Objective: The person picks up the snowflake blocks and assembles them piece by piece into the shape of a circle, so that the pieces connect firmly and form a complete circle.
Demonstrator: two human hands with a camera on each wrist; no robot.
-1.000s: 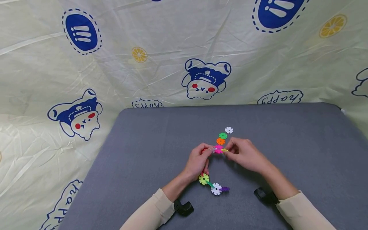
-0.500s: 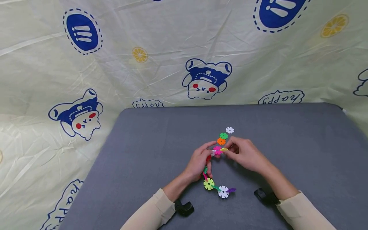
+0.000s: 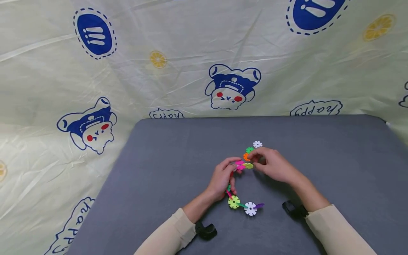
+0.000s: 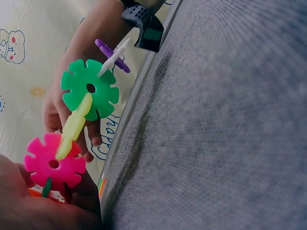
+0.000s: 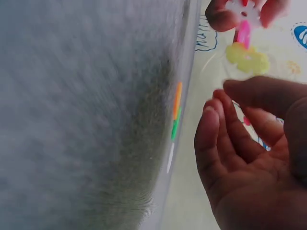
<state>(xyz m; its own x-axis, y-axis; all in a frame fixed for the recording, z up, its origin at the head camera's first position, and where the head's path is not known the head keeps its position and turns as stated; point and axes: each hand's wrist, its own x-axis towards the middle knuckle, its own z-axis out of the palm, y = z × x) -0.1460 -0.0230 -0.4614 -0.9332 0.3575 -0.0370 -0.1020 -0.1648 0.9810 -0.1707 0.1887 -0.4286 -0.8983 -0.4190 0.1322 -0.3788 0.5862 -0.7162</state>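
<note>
My left hand (image 3: 220, 179) pinches a chain of notched plastic snowflake discs near its upper end. A pink disc (image 3: 240, 165) and a yellow disc (image 3: 248, 165) stick out past its fingertips, joined together. Below the hand hangs the rest of the chain, with a lime disc (image 3: 234, 202), a white disc (image 3: 250, 209) and a purple disc (image 3: 259, 205) at the tail. My right hand (image 3: 274, 164) holds nothing; its fingers are loosely bent. In the right wrist view its fingertips stand apart from the yellow disc (image 5: 247, 60). The left palm hides part of the chain.
Loose discs lie in a row on the grey table (image 3: 178, 159): orange (image 3: 245, 157), green (image 3: 249, 150) and white (image 3: 257, 144), the orange partly behind my right fingers. A printed cloth (image 3: 185, 85) hangs beyond the table's far edge.
My right hand has let go of the yellow disc and moved slightly up toward the orange one. The left fingers have spread somewhat, and the chain's tail has swung right.
</note>
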